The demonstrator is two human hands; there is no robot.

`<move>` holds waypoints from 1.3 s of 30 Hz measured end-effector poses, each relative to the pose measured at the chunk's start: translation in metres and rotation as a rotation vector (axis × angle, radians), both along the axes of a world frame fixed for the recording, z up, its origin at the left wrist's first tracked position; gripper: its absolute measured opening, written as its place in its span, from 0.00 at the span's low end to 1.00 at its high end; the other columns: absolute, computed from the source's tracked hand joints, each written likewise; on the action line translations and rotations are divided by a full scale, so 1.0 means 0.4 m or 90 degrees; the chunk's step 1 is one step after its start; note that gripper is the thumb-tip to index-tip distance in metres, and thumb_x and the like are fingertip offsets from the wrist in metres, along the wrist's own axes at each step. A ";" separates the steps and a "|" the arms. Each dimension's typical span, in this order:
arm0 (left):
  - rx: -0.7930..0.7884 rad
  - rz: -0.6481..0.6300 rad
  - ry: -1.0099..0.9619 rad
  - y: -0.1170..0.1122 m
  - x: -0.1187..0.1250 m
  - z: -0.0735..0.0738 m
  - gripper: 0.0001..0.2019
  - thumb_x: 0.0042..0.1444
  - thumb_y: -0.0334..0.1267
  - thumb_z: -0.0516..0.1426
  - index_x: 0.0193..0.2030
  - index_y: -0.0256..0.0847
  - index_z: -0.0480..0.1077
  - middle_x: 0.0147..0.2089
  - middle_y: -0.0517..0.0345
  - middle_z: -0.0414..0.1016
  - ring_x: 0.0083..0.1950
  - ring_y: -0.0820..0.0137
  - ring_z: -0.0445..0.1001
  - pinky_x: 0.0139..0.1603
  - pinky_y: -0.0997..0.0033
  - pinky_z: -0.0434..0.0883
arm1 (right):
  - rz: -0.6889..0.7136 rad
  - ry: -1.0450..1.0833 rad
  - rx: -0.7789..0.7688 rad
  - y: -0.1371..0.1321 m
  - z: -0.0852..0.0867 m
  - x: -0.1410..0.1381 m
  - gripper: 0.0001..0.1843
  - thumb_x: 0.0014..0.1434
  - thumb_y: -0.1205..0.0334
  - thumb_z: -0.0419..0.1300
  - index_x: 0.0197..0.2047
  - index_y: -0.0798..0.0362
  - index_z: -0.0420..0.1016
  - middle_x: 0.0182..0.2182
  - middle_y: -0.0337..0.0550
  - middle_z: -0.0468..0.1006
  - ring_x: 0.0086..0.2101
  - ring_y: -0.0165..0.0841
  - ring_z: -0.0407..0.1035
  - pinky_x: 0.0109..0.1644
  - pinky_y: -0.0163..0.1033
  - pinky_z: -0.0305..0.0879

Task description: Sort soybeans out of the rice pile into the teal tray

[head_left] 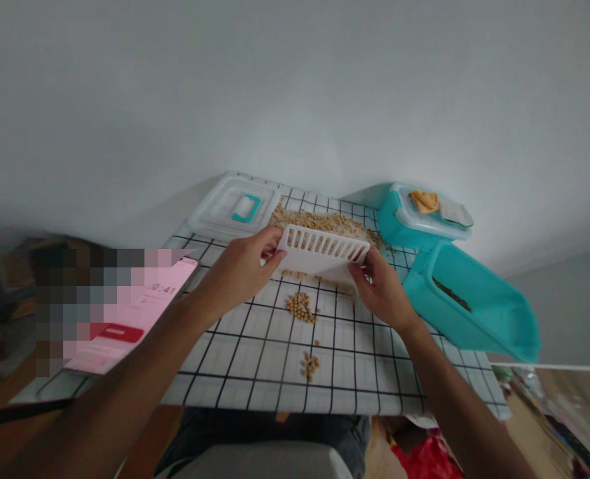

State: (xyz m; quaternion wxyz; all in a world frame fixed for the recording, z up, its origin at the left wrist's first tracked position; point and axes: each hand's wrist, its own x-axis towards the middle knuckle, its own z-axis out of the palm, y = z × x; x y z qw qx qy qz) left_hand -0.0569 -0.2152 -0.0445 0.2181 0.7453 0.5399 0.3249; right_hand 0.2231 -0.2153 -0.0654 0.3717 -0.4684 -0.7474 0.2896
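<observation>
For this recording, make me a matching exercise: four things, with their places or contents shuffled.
1. white slotted plastic piece
2. clear lid with teal handle
3. open teal bin
4. orange cloth

A. on the lidded teal box
B. left of the far bean pile
C. between left hand and right hand
D. dark contents inside

Pairs: 1-C, 2-B, 3-D, 4-A

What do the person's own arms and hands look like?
The left hand and the right hand are bare, without gloves. The left forearm and right forearm show no sleeve, watch, bracelet or cable. The picture is too soft to settle rings or small markings.
</observation>
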 end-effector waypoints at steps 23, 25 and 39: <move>0.003 0.022 0.007 -0.012 -0.007 -0.004 0.10 0.64 0.39 0.57 0.51 0.46 0.71 0.47 0.59 0.83 0.45 0.67 0.82 0.51 0.66 0.78 | 0.014 0.007 -0.011 -0.003 0.003 -0.005 0.13 0.69 0.56 0.55 0.55 0.46 0.69 0.50 0.49 0.78 0.45 0.39 0.75 0.50 0.48 0.76; 0.008 0.019 0.002 -0.008 -0.006 -0.005 0.10 0.64 0.39 0.57 0.51 0.47 0.71 0.47 0.60 0.83 0.45 0.67 0.82 0.50 0.67 0.78 | 0.012 0.010 -0.006 -0.001 0.004 -0.006 0.13 0.70 0.56 0.55 0.55 0.46 0.69 0.49 0.48 0.78 0.45 0.39 0.75 0.50 0.48 0.76; 0.013 0.018 0.004 -0.013 -0.011 -0.011 0.07 0.64 0.37 0.58 0.48 0.45 0.71 0.46 0.60 0.83 0.44 0.69 0.82 0.49 0.69 0.77 | 0.014 -0.006 -0.002 -0.006 -0.002 -0.007 0.11 0.70 0.56 0.54 0.54 0.46 0.69 0.43 0.47 0.76 0.43 0.39 0.74 0.47 0.47 0.76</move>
